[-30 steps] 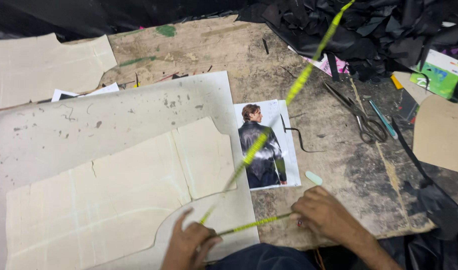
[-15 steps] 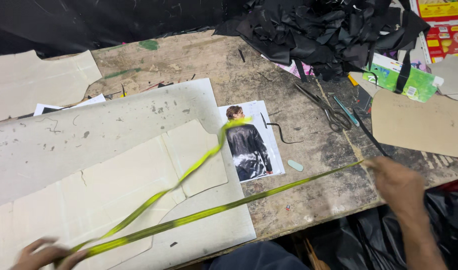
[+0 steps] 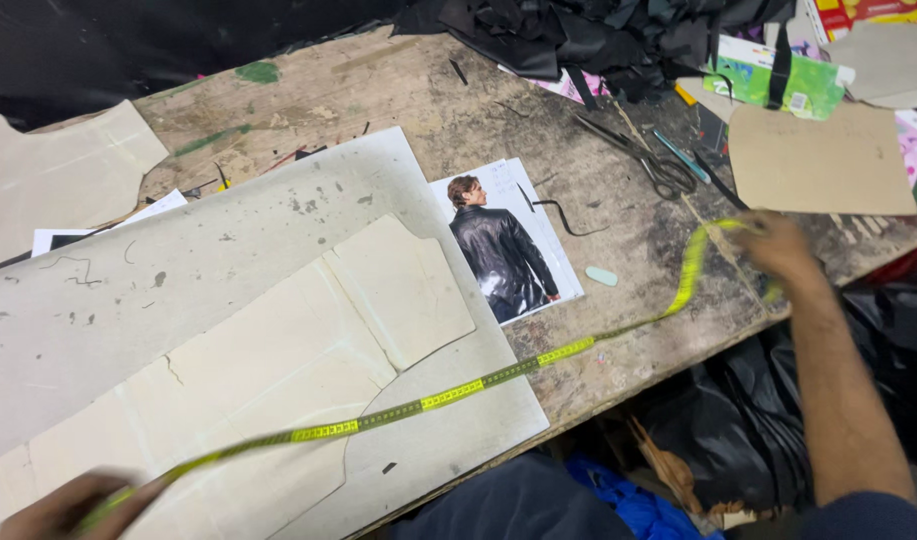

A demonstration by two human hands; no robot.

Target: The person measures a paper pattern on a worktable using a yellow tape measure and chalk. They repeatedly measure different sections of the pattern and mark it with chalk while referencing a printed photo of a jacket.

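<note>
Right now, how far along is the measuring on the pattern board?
Done: the yellow tape measure is pulled out straight across the cream pattern piece lying on the grey board. In hand: the left hand pins one end at the near corner, and the right hand holds the other end beyond the jacket photo. Left: no chalk mark shows along the tape, and the scissors lie untouched.

A worn, stained wooden workbench (image 3: 398, 95) stands against a dark backdrop (image 3: 98, 45), dimly lit.

Tape measure (image 3: 448, 396) now stretched taut; hands farther apart.
</note>
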